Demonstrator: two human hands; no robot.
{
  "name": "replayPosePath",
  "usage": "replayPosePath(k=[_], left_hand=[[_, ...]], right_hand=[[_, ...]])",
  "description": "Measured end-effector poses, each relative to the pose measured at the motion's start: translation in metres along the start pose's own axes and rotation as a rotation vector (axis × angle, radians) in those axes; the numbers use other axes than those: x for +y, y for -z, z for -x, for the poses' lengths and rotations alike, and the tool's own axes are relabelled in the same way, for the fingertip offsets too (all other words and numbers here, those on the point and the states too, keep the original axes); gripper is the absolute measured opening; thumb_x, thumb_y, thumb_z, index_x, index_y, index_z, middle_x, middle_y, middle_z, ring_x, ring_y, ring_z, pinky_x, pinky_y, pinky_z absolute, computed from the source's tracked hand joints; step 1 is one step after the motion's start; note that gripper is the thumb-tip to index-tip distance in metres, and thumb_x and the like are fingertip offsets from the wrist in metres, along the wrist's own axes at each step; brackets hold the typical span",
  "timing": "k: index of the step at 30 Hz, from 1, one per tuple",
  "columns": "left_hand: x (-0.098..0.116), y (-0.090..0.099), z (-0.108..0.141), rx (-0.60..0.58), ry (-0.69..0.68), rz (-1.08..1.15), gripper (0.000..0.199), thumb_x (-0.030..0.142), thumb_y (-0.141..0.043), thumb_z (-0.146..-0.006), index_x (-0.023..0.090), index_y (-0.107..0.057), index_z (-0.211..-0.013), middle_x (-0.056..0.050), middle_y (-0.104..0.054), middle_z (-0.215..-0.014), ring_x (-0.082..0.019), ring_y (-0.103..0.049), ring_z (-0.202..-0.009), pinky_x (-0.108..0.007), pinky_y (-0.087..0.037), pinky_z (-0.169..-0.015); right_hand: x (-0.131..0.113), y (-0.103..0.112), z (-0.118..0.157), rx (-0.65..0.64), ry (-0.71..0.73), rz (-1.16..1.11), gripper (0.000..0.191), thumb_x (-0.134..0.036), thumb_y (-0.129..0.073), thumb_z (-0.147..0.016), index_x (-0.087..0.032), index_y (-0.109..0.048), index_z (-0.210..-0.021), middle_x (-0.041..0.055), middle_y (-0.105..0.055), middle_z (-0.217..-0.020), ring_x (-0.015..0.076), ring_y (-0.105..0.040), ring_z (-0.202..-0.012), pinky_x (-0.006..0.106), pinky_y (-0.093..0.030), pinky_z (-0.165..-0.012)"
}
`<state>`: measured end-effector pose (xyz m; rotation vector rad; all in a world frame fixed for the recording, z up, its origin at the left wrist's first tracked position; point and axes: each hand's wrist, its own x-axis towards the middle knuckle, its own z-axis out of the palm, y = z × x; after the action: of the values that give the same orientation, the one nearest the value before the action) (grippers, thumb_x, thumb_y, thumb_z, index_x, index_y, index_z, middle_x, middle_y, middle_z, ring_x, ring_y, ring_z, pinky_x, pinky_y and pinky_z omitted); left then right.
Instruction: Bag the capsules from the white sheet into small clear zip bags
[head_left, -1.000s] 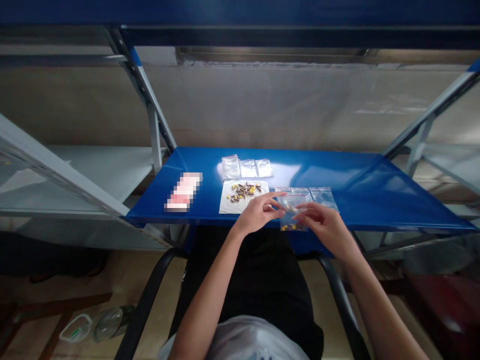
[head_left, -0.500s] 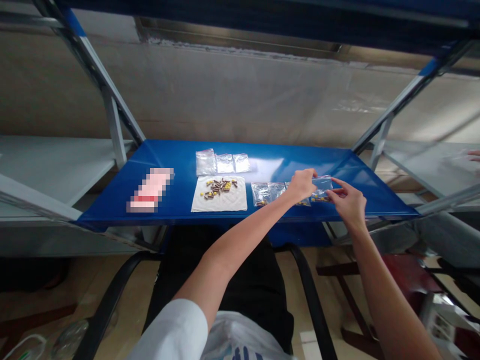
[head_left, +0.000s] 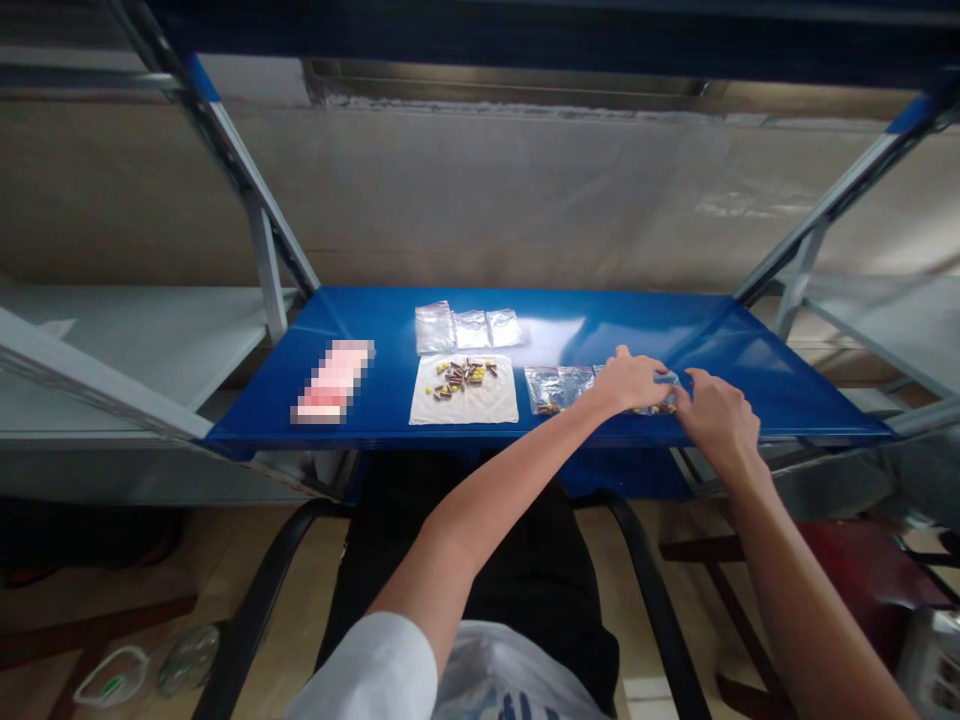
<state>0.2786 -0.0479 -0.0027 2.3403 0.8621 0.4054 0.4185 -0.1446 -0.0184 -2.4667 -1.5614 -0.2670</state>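
My left hand (head_left: 637, 384) reaches across to the right, its fingertips closed on the upper edge of a small clear zip bag (head_left: 666, 379). From the other side my right hand (head_left: 720, 418) pinches the same bag near its right edge. Yellow and dark bits show low in this bag; my hands cover much of it. To the left lie more filled zip bags (head_left: 545, 388) in a row, some hidden behind my left hand and forearm. A white cloth (head_left: 495, 405) bears a loose heap of brown capsules (head_left: 455, 380) and round yellow pills (head_left: 478, 375).
Several flat zip bags (head_left: 470, 329) with no pills visible lie behind the cloth. A blurred-out pink item (head_left: 332, 385) is at the left of the blue tabletop (head_left: 390, 400). Metal frame posts (head_left: 262, 240) flank it. A blue shelf (head_left: 525, 40) hangs overhead.
My hands have come closer together over the zip bag, which is now more covered. The whole view has shifted, so the table stands further right in it.
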Motion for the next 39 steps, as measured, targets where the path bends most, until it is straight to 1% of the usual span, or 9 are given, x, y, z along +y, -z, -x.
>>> replayPosePath(k=[3, 7, 13, 16, 20, 22, 25, 30, 39], left_hand=[[-0.01, 0.021, 0.017, 0.057, -0.078, 0.197, 0.036, 0.035, -0.06, -0.099, 0.022, -0.074, -0.129, -0.008, -0.075, -0.121, -0.023, -0.063, -0.118, -0.037, -0.05, -0.106], [-0.03, 0.05, 0.079, 0.193, -0.018, 0.416, 0.028, 0.036, -0.059, -0.099, 0.024, -0.078, -0.117, -0.005, -0.078, -0.108, -0.017, -0.069, -0.098, -0.03, -0.054, -0.092], [-0.064, 0.099, 0.176, 0.392, 0.159, 0.776, 0.028, 0.035, -0.061, -0.097, 0.021, -0.077, -0.116, -0.008, -0.077, -0.105, -0.016, -0.07, -0.088, -0.02, -0.047, -0.062], [-0.095, 0.129, 0.2, 0.61, 0.243, 0.716, 0.027, 0.032, -0.06, -0.097, 0.022, -0.076, -0.116, -0.006, -0.077, -0.103, -0.017, -0.071, -0.089, -0.021, -0.05, -0.065], [-0.156, 0.16, 0.206, 0.942, 0.42, 0.369, 0.022, 0.025, -0.06, -0.096, 0.018, -0.075, -0.111, -0.008, -0.077, -0.111, -0.02, -0.07, -0.101, -0.027, -0.053, -0.086], [-0.185, 0.168, 0.201, 0.946, 0.559, 0.185, 0.025, 0.026, -0.065, -0.095, 0.015, -0.072, -0.115, -0.011, -0.076, -0.113, -0.022, -0.07, -0.104, -0.03, -0.051, -0.093], [-0.212, 0.172, 0.191, 0.833, 0.695, -0.002, 0.035, 0.033, -0.07, -0.094, 0.012, -0.068, -0.122, -0.014, -0.075, -0.113, -0.025, -0.068, -0.111, -0.032, -0.049, -0.098], [-0.22, 0.166, 0.184, 0.742, 0.731, -0.058, 0.04, 0.036, -0.076, -0.091, 0.015, -0.066, -0.124, -0.013, -0.077, -0.11, -0.027, -0.069, -0.113, -0.033, -0.049, -0.096], [-0.21, 0.166, 0.181, 0.814, 0.711, 0.0, 0.026, 0.028, -0.076, -0.089, 0.019, -0.073, -0.114, -0.01, -0.078, -0.108, -0.025, -0.071, -0.107, -0.032, -0.052, -0.09]], right_hand=[[-0.019, 0.01, 0.005, 0.082, 0.04, -0.042, 0.046, -0.038, -0.045, -0.101, -0.013, -0.068, -0.132, 0.0235, -0.073, -0.116, 0.0373, -0.07, -0.102, 0.045, -0.052, -0.083], [-0.061, 0.014, 0.013, 0.172, 0.18, -0.262, 0.039, -0.035, -0.047, -0.099, -0.014, -0.072, -0.12, 0.0186, -0.076, -0.108, 0.032, -0.071, -0.093, 0.043, -0.052, -0.087], [-0.164, 0.026, 0.026, 0.14, 0.411, -0.64, 0.028, -0.033, -0.052, -0.097, -0.02, -0.073, -0.111, 0.0112, -0.078, -0.097, 0.0261, -0.071, -0.083, 0.04, -0.053, -0.083], [-0.215, 0.025, 0.015, 0.048, 0.487, -0.735, 0.025, -0.031, -0.054, -0.097, -0.021, -0.072, -0.112, 0.0097, -0.078, -0.094, 0.0248, -0.071, -0.081, 0.038, -0.053, -0.081], [-0.271, 0.009, -0.017, -0.113, 0.543, -0.738, 0.026, -0.026, -0.061, -0.095, -0.018, -0.069, -0.118, 0.0107, -0.078, -0.098, 0.0249, -0.07, -0.083, 0.038, -0.051, -0.084], [-0.295, 0.0, -0.03, -0.174, 0.535, -0.71, 0.03, -0.025, -0.063, -0.095, -0.015, -0.066, -0.123, 0.0132, -0.077, -0.104, 0.0271, -0.07, -0.093, 0.038, -0.05, -0.087], [-0.326, -0.014, -0.038, -0.226, 0.505, -0.63, 0.038, -0.028, -0.064, -0.098, -0.014, -0.059, -0.133, 0.0162, -0.076, -0.11, 0.0311, -0.068, -0.107, 0.04, -0.049, -0.092], [-0.348, -0.026, -0.032, -0.218, 0.456, -0.52, 0.041, -0.029, -0.067, -0.098, -0.015, -0.056, -0.135, 0.0186, -0.074, -0.112, 0.0334, -0.067, -0.109, 0.04, -0.05, -0.088], [-0.348, -0.029, -0.03, -0.21, 0.482, -0.531, 0.039, -0.019, -0.062, -0.096, -0.016, -0.061, -0.134, 0.0175, -0.075, -0.115, 0.0341, -0.068, -0.109, 0.041, -0.051, -0.086]])
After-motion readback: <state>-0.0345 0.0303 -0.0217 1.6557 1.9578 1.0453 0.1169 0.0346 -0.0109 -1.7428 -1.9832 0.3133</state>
